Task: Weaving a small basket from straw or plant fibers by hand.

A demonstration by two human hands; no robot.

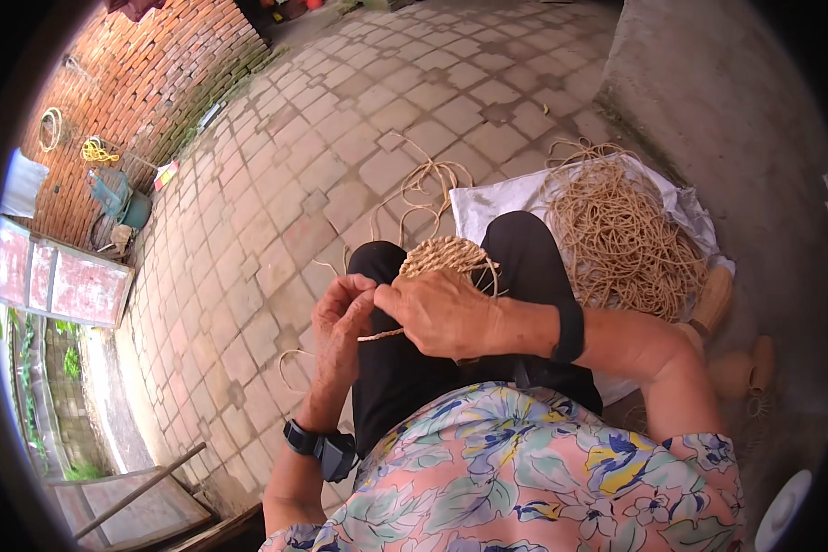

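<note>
In front of my knees is a small woven piece of tan plaited straw cord (443,255), rounded at its far edge. My right hand (446,313) is closed over its near side and hides much of it. My left hand (340,317) pinches close to the right fingertips, its thumb and forefinger pressed together on a thin cord that the fingers mostly hide. A short cord end (380,335) pokes out below the right hand. Longer loose cord (423,189) trails over the paving beyond my left knee.
A big tangled heap of tan cord (616,235) lies on a white sheet (492,204) at my right. Woven tan pieces (713,299) rest beside it, near a concrete wall (708,92). Far left, a teal bucket (136,210) stands by a brick wall (170,55).
</note>
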